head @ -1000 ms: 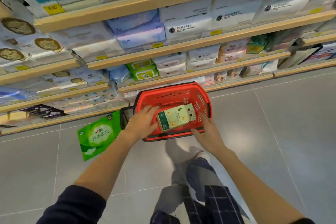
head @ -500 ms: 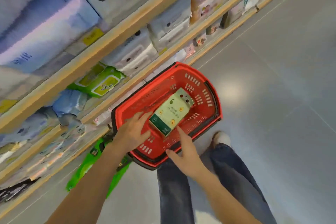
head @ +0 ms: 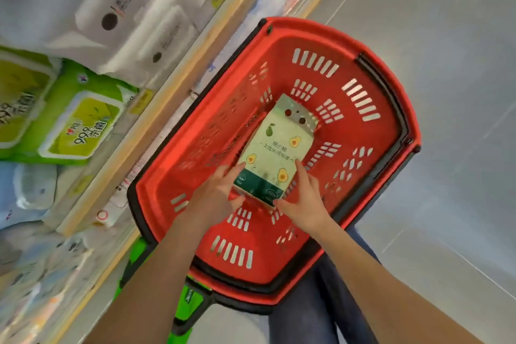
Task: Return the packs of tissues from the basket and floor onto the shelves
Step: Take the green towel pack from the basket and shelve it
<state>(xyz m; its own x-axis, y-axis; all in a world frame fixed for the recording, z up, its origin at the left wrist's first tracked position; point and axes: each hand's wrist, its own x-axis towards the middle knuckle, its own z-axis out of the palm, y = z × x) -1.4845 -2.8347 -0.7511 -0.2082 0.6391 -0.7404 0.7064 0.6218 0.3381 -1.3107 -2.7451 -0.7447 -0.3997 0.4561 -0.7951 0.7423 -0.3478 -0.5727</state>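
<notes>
A pale green tissue pack [head: 275, 148] printed with avocados lies inside the red shopping basket [head: 371, 176] on the floor. My left hand [head: 220, 193] grips the pack's near left corner, fingers on its side edge and thumb at its near end. At the near right corner my right hand [head: 304, 198] holds it the same way, index finger stretched along the right edge. A bright green tissue pack [head: 192, 301] lies on the floor, mostly hidden under the basket's near end.
Wooden shelves [head: 167, 98] run along the left, stocked with green wipe packs [head: 81, 126] and white tissue packs [head: 125, 8]. Grey tiled floor [head: 446, 50] spreads to the right. My legs in jeans [head: 307, 310] stand just behind the basket.
I have leaned in over the basket and the view has tilted. Both hands moved from the basket's near rim onto the avocado pack and now clasp its near corners.
</notes>
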